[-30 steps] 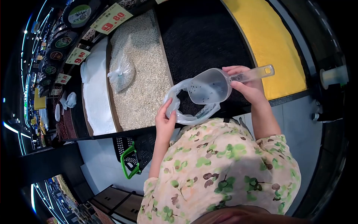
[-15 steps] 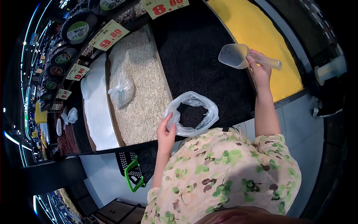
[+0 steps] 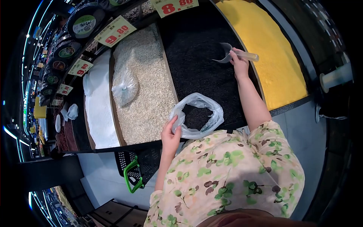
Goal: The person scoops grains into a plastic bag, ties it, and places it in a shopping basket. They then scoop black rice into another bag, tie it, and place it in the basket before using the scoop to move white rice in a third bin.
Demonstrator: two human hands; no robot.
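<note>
Plastic scoop (image 3: 245,55) in outstretched right hand (image 3: 241,67)

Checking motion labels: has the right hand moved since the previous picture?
Yes: the right hand moved leftward across the divider, from over the yellow goods to over the black goods.

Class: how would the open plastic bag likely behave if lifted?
The open plastic bag would probably flop, its rim being thin and crumpled. The black grains inside would likely make it sag. Lifted by the left hand alone, at one side, it might tip.
</note>
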